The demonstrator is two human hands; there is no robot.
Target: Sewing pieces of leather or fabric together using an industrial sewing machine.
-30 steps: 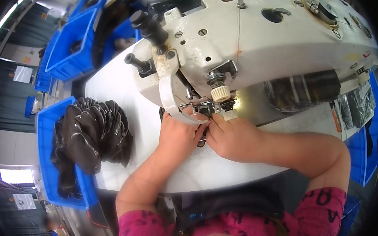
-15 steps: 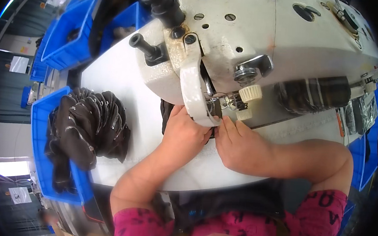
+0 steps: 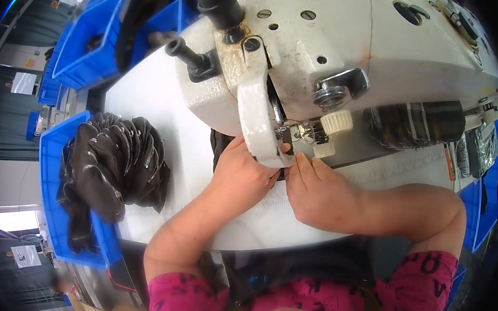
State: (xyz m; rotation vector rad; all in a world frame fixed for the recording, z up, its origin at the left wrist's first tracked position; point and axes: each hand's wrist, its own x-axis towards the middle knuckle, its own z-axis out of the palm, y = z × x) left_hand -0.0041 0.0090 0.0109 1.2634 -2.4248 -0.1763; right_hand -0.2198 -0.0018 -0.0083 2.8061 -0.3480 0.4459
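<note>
Black fabric (image 3: 222, 144) pinned flat by left hand (image 3: 241, 175) and right hand (image 3: 316, 193), fingers extended, at sewing machine (image 3: 327, 50). Risk: fingertips near needle; slip means puncture.

Black fabric piece (image 3: 220, 144): flat on the table, mostly hidden beneath both hands, its edge emerging just beyond the left hand's fingers under the machine head.

A single head-worn fisheye view looks steeply down from very close over the white surface (image 3: 159, 107). The sewing machine (image 3: 351, 46) fills the far right, and blue bins (image 3: 47, 198) curve along the left rim.
</note>
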